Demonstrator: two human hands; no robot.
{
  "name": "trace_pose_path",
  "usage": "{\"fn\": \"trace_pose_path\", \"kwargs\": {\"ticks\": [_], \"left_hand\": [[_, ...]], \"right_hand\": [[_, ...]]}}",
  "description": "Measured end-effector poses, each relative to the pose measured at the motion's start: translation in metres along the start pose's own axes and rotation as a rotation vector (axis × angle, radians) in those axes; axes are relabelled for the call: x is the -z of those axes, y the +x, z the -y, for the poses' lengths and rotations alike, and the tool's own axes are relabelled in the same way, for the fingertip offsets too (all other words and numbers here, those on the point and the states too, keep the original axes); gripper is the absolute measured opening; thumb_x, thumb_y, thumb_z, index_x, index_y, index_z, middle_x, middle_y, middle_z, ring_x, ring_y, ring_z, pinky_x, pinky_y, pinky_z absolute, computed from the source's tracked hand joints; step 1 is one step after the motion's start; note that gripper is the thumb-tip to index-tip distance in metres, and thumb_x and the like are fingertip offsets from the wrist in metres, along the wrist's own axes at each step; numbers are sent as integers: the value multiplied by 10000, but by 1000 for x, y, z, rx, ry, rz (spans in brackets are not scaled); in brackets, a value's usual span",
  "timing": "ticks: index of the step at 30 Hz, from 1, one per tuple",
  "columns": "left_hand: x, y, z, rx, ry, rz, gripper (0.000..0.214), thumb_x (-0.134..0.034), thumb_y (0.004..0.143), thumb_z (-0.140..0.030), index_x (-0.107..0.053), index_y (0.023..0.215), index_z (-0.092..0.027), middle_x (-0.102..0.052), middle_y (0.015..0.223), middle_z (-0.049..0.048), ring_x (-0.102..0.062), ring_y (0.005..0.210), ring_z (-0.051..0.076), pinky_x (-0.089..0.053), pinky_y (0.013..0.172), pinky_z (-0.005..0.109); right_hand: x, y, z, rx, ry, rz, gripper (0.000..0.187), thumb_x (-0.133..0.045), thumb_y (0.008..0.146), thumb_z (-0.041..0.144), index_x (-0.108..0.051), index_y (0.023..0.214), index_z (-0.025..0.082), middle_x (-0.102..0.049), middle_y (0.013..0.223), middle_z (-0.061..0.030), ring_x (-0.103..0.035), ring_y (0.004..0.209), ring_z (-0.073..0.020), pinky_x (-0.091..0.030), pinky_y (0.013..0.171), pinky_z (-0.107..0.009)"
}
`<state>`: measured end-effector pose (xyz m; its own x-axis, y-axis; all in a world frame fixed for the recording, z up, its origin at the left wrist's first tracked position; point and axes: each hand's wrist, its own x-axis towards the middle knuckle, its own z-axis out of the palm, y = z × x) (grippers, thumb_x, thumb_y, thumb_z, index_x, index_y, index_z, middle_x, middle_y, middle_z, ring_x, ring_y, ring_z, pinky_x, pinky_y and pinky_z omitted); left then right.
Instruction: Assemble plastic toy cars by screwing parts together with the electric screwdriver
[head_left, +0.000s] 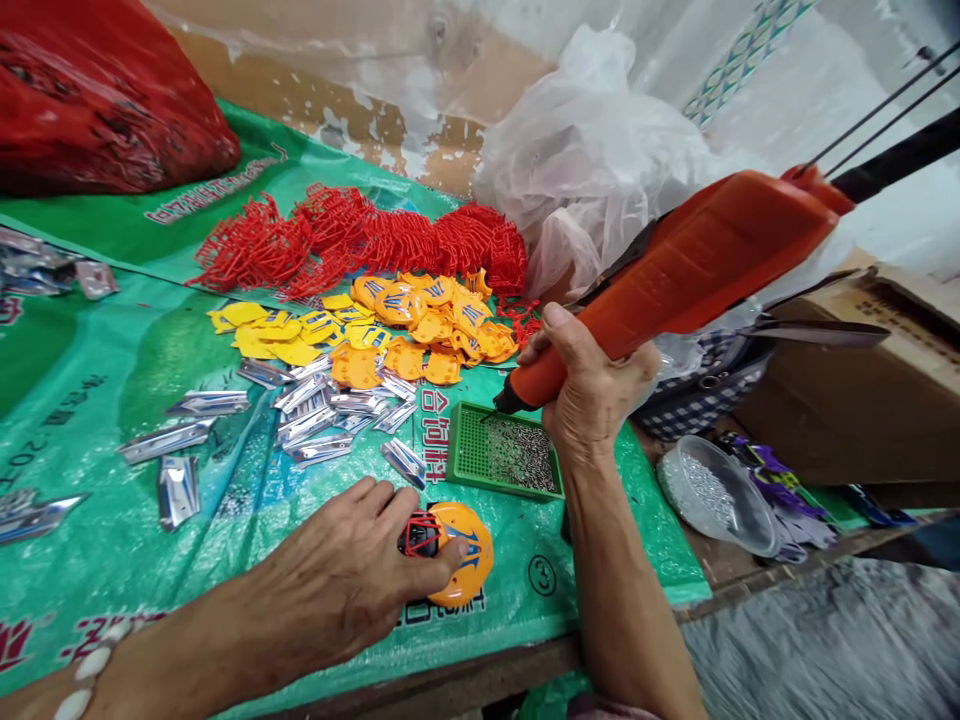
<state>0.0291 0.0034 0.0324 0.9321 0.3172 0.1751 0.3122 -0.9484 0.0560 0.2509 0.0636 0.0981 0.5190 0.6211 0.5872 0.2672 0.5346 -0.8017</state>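
My right hand (592, 385) is wrapped round an orange electric screwdriver (690, 265), whose black tip touches the screws in a green tray (469, 445). My left hand (349, 570) presses down on an orange round toy part (465, 550) with a red wire piece on it, fingers closed over its left side. It rests on the green plastic sheet (112, 420) near the table's front edge.
Behind lie a pile of orange and yellow parts (405, 325), silver foil pieces (300, 410) and red wire frames (352, 235). A clear bowl of screws (712, 490), a cardboard box (885, 390), a white plastic bag (600, 150) and a red bag (97, 90) stand around.
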Motion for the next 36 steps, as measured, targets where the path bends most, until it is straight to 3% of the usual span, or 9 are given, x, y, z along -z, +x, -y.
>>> {"fn": "trace_pose_path", "kwargs": {"ticks": [7,14,20,28,32,36], "left_hand": [[3,0,1,-19,-25,-5,535,-635,844,-259,-442,1331,-367,-532,907,58,-524,761,255,-421,663,355],[8,2,2,-27,-8,39,503,-621,849,-231,-467,1315,-343,-537,938,70,-538,798,268,-424,700,367],[6,2,1,-26,-29,26,467,-625,831,-201,-522,1269,-324,-529,943,63,-534,832,270,-436,713,372],[18,4,-3,17,-8,93,407,-504,922,-155,-534,1286,-336,-542,995,48,-556,880,235,-476,778,375],[24,4,-4,32,0,118,410,-461,928,-173,-534,1300,-330,-545,1027,8,-568,894,200,-490,811,374],[20,3,-3,31,-15,85,405,-476,913,-200,-536,1300,-304,-566,1067,3,-581,913,190,-481,824,366]], "right_hand": [[-2,1,11,48,6,-59,265,-810,670,313,-631,827,197,-566,573,62,-544,414,-134,-458,391,-278],[3,-11,69,78,97,-75,134,-757,697,200,-656,776,161,-549,548,39,-520,411,-132,-462,389,-293],[13,-41,106,-71,76,-51,122,-700,695,229,-682,789,153,-541,517,36,-483,401,-111,-422,374,-272],[17,-61,109,-140,81,-78,155,-720,671,227,-701,824,214,-553,523,53,-511,419,-107,-434,381,-254],[16,-61,105,-106,96,-38,49,-718,676,211,-681,699,234,-539,510,53,-515,419,-100,-437,385,-241],[14,-62,104,-109,109,-35,79,-738,662,221,-660,656,228,-539,520,51,-509,413,-100,-436,377,-248]]}}
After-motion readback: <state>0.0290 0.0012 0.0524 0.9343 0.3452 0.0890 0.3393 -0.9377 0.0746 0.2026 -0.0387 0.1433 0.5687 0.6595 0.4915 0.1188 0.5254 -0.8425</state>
